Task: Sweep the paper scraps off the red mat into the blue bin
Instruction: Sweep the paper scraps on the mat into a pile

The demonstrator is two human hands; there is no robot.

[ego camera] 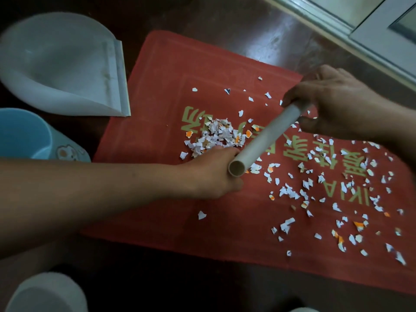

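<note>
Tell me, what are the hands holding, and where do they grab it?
Both hands hold one pale tube. The left hand grips it at its near, open end. The right hand grips it at its far end.

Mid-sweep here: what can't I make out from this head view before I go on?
1. Blue bin: cut by the left edge, so most of its inside is unseen.
2. Paper scraps: any lying under the cardboard tube, left hand or right hand are hidden.
3. Red mat: its right end is cut by the frame edge, and the scraps there are blurred.
4. Pale round thing, bottom left: blurred and cropped, so unidentifiable.
</note>
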